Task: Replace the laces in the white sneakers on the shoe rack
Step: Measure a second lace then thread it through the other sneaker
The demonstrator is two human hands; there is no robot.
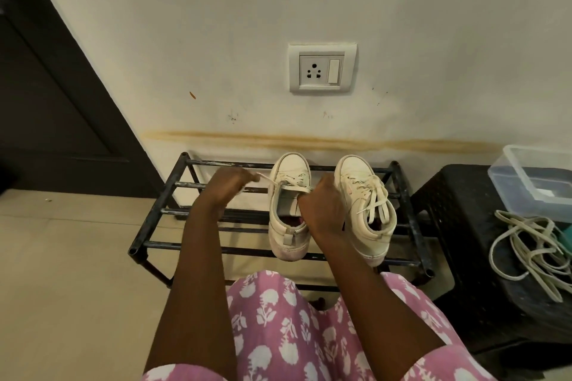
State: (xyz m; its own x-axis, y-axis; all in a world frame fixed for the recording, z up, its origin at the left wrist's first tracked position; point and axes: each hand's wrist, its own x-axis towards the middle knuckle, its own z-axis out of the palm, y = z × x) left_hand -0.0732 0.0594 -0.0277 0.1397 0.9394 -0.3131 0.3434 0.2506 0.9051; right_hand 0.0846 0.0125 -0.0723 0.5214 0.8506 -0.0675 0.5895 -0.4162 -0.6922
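A white socket-and-switch plate (322,69) is mounted on the cream wall (185,40) above the fingers (244,178), with a brownish horizontal stain (309,141) crossing the wall between them. A dark door (55,108) stands well left of the fingers; to their right a black plastic stool (458,219) carries a clear plastic container (526,176) at its far edge. Pink cloth (278,334) with a white floral print lies below the fingers, beige floor (77,257) to the lower left.

Here we have the shoe rack (201,245) against the wall, with the left sneaker (289,170) and right sneaker (356,173) side by side on top, toes to the wall. Our left hand (227,187) sits left of the pair and our right hand (325,207) between them, each holding the left sneaker's lace (266,179). The socket (322,69) is above and the door (46,86) to the left. On the right a stool (458,226) carries a container (532,182) at the back, with loose laces (532,250) in front.
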